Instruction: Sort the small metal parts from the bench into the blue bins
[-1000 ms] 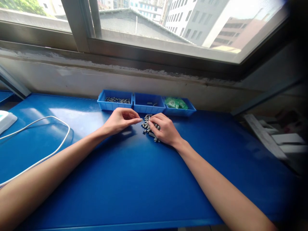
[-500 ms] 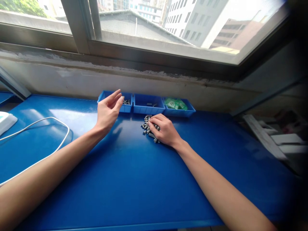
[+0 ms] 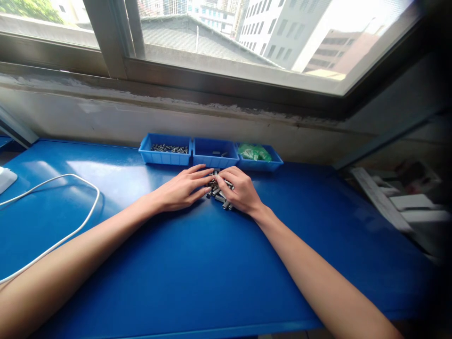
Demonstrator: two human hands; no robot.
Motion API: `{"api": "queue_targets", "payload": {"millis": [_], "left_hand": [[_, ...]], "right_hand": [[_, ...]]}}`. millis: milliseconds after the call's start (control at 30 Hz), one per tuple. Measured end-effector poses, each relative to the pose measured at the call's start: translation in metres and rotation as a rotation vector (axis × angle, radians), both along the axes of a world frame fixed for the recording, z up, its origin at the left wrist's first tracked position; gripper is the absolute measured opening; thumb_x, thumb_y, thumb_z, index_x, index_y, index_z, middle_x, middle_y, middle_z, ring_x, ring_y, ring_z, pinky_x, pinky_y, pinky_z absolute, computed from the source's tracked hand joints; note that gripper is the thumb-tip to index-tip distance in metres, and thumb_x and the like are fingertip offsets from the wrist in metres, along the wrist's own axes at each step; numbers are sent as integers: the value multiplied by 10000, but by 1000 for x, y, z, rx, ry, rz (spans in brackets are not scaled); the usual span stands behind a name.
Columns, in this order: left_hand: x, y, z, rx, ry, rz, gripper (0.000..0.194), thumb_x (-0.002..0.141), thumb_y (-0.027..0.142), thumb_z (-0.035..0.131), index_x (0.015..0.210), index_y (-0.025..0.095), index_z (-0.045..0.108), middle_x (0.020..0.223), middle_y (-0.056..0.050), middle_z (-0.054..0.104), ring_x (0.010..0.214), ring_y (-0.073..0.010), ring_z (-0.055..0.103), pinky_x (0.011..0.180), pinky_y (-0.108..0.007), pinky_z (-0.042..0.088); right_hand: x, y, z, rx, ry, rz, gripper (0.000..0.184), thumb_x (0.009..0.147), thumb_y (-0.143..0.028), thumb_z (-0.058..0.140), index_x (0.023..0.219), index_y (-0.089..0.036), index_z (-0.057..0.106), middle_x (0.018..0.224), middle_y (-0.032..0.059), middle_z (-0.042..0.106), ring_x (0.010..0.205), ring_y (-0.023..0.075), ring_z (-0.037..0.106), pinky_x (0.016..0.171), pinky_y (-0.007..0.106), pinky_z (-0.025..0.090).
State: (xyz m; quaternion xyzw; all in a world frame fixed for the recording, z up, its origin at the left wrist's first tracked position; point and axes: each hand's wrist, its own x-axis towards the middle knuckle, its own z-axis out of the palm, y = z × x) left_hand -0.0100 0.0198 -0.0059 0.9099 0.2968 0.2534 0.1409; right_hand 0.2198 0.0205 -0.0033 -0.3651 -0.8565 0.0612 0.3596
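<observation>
A pile of small grey metal parts, which look like screws and short cylinders (image 3: pixel 219 198), lies on the blue table (image 3: pixel 197 273). My left hand (image 3: pixel 185 189) is at the pile's left side, fingers stretched out and slightly apart, the tips over or touching the nearest parts. From the right, my right hand (image 3: pixel 240 189) rests against the pile with thumb and fingers pinched together. What that pinch holds, if anything, is too small to make out. Both hands cover some of the parts.
Behind the pile stand three joined blue bins: the left bin (image 3: pixel 165 159) with many small screws, the middle bin (image 3: pixel 213 161) with a few parts, the right bin (image 3: pixel 263 165) with green plastic bags (image 3: pixel 254 152). A white cable (image 3: pixel 93 202) curves across the left. A window is behind.
My left hand has moved from over the left bin down and right to the pile, uncovering the screws in that bin. My right hand has stayed at the pile.
</observation>
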Motion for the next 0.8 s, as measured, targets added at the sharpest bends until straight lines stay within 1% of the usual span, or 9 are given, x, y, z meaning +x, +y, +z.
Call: {"api": "queue_targets", "payload": {"millis": [33,100,200,300,467,600,700,800], "left_hand": [[0,-1,-1,1,38,-27,484,998,358,492,1455,205,524,1534,-109,474,1489,-308,328,1220,-496,308],[-1,-2,0,15,59,-56,495,993,367,507,1459,202,516,1510,-127,501,1456,-303,392,1211,-480,329],[-1,-3,1,49,18,-37,441,970,372,551,1384,226,595,1425,-127,589,1315,-271,565,1142,-410,430],[-2,-3,-1,68,-7,26,356,964,358,550,1279,251,677,1321,-98,665,1184,-247,652,1049,-369,506],[-5,1,-8,62,-70,118,285,957,318,551,1134,222,754,1171,-99,729,1056,-242,693,949,-361,546],[-8,2,-7,57,-128,178,254,939,294,562,1069,218,768,1097,-93,748,984,-233,706,912,-349,550],[-9,2,-5,-18,-199,202,232,923,281,578,1037,216,769,1053,-78,760,911,-211,718,854,-318,565],[-9,2,-5,-133,-317,229,208,887,307,645,1016,200,769,1018,-73,768,817,-191,726,799,-303,583]], "right_hand": [[0,0,0,0,14,-13,227,992,-279,495,848,-214,658,913,78,709,893,226,636,850,390,528],[0,0,1,4,33,-35,244,993,-289,490,830,-215,656,893,76,710,882,227,636,844,390,527],[0,0,1,9,42,-49,245,992,-288,493,830,-211,659,895,79,714,876,230,633,843,396,521],[0,0,0,10,40,-66,237,990,-285,496,841,-210,664,895,82,715,876,235,632,836,401,516],[0,1,-1,56,84,-171,254,981,-294,511,779,-213,642,826,75,704,825,239,637,787,393,504],[0,1,0,67,178,-294,274,978,-303,515,735,-222,613,783,63,695,773,234,637,748,381,493],[0,1,0,72,215,-352,280,974,-298,520,722,-220,612,765,61,691,758,235,639,737,379,484],[0,1,1,80,225,-364,278,973,-287,517,723,-218,614,765,64,693,762,234,640,739,375,479]]}}
